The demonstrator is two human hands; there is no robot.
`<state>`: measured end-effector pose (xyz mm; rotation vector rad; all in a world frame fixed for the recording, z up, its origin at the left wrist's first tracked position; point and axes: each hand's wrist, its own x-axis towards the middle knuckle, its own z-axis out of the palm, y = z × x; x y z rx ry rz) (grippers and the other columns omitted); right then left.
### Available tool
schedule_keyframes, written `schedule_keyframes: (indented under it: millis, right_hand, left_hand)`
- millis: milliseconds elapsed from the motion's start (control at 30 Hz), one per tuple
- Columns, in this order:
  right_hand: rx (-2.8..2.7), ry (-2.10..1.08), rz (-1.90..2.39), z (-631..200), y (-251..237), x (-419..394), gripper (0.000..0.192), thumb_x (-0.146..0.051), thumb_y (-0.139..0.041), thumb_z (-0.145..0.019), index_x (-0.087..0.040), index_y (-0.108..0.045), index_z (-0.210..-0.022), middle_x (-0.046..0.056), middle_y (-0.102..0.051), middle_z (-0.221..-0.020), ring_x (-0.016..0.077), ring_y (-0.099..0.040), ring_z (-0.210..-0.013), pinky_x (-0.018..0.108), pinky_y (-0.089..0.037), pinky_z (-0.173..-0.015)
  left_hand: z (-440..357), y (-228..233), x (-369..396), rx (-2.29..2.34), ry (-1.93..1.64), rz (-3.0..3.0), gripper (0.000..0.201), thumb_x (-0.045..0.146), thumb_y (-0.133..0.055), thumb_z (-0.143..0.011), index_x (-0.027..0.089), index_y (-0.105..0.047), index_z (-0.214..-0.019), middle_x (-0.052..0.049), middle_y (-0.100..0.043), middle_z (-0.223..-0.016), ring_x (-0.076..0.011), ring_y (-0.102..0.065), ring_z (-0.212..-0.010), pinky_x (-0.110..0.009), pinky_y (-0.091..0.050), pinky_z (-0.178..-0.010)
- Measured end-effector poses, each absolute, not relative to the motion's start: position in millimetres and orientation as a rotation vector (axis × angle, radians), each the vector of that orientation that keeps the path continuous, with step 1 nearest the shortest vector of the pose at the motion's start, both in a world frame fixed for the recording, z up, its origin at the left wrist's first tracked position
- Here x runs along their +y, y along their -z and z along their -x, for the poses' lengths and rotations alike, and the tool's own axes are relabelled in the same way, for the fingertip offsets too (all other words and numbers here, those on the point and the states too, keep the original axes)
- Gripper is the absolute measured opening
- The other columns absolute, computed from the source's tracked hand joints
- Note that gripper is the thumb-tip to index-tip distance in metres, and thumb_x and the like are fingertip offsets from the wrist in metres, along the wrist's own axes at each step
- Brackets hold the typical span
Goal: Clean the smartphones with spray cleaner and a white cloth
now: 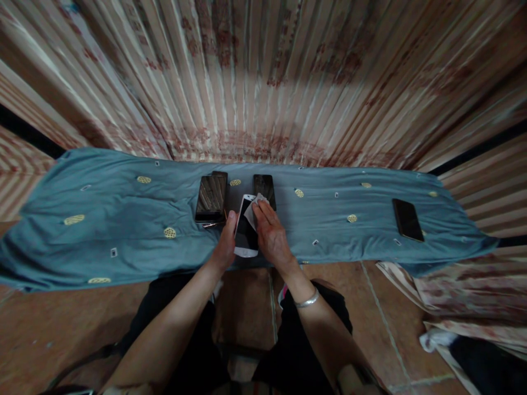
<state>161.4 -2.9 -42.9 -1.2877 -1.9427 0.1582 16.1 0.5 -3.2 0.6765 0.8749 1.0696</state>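
Observation:
A white smartphone (247, 241) with a dark screen is tilted up above the near edge of the cloth-covered table. My left hand (225, 240) is closed on its left edge, the thumb along the side. In my right hand (269, 230) a crumpled white tissue (250, 213) is pinched under the fingers and pressed against the upper part of the screen. Just beyond lies a dark phone (264, 189), partly hidden behind my right hand. To the left, a black phone (211, 200) rests on other dark phones, which are mostly covered.
A blue cloth (115, 214) with yellow pineapple prints covers the long narrow table. Another dark phone (407, 219) lies far right. Pleated patterned curtains (263, 82) hang right behind the table. Below is a tiled floor (242, 312), with dark fabric (486, 356) at lower right.

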Motion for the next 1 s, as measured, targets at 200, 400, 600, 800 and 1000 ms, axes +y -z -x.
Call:
schedule_keyframes:
  millis: [200,400,600,800,1000]
  right_hand:
    - [-1.973,-0.205,1.286,-157,43,-7,0.06,-0.005,-0.037,-0.104,-0.016,-0.052,-0.161,0.017,-0.059,-0.161,0.0246,-0.044,-0.16,0.052,-0.041,-0.133]
    - [-1.907,-0.126,1.324,-161,43,-2,0.064,-0.005,-0.037,-0.102,-0.016,-0.045,-0.164,0.017,-0.054,-0.165,0.0256,-0.04,-0.162,0.054,-0.042,-0.132]
    - [-1.929,-0.088,1.314,-161,44,-3,0.064,-0.003,-0.036,-0.1,-0.013,-0.048,-0.163,0.018,-0.054,-0.164,0.0247,-0.041,-0.162,0.051,-0.043,-0.131]
    - [-1.969,-0.153,1.308,-153,45,-8,0.061,-0.001,-0.038,-0.1,-0.011,-0.054,-0.158,0.019,-0.058,-0.161,0.0252,-0.046,-0.159,0.049,-0.042,-0.133]
    - [-1.945,-0.18,1.316,-158,42,-6,0.062,-0.003,-0.039,-0.101,-0.015,-0.052,-0.16,0.017,-0.058,-0.162,0.0255,-0.047,-0.158,0.053,-0.042,-0.132]
  left_hand:
    - [-15,-2,2,0.861,-1.063,-0.683,0.078,0.078,-0.055,-0.094,0.017,-0.073,-0.139,-0.011,-0.077,-0.139,-0.0384,-0.053,-0.152,-0.054,-0.043,-0.127]
    - [-18,0,1,0.823,-1.053,-0.669,0.079,0.08,-0.06,-0.09,0.019,-0.073,-0.139,-0.01,-0.077,-0.139,-0.0378,-0.052,-0.152,-0.053,-0.041,-0.129]
    - [-17,-3,1,0.831,-1.059,-0.677,0.079,0.08,-0.06,-0.09,0.019,-0.074,-0.138,-0.01,-0.077,-0.14,-0.0389,-0.054,-0.151,-0.053,-0.042,-0.128]
    - [-15,-9,5,0.865,-1.08,-0.642,0.075,0.076,-0.051,-0.098,0.02,-0.07,-0.143,-0.008,-0.076,-0.141,-0.0375,-0.055,-0.15,-0.053,-0.043,-0.127]
    - [-17,-8,5,0.841,-1.071,-0.63,0.075,0.074,-0.052,-0.098,0.019,-0.069,-0.146,-0.009,-0.075,-0.142,-0.0374,-0.055,-0.15,-0.052,-0.042,-0.128]
